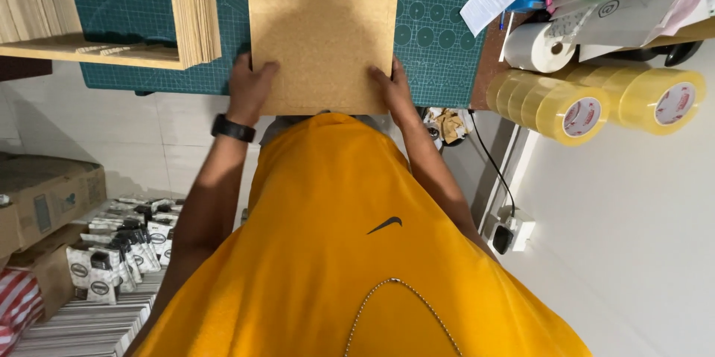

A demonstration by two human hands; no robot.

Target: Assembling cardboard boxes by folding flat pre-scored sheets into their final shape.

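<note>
Desk (488, 67) first: green cutting mat (439, 44) covers most of it, near edge toward my body. Cork sheet (322, 29) lies flat on the mat, centred, its near edge overhanging the desk's near edge a little. Wooden rack of thin boards (112, 22) stands at the desk's left end, close beside the sheet but apart from it. Clear tape rolls (596, 100) hang out past the right corner, with a white paper roll (532, 48) and loose papers behind.

My left hand (249, 89) clamps the sheet's near-left corner, thumb on top, other fingers underneath. My right hand (395, 89) does the same at the near-right corner. Black watch (232, 128) on left wrist.

Risk, as I judge it: cork is brittle, and pinching only the corners could crack one if the sheet bends. Sliding it leftward could knock the rack of boards.
</note>
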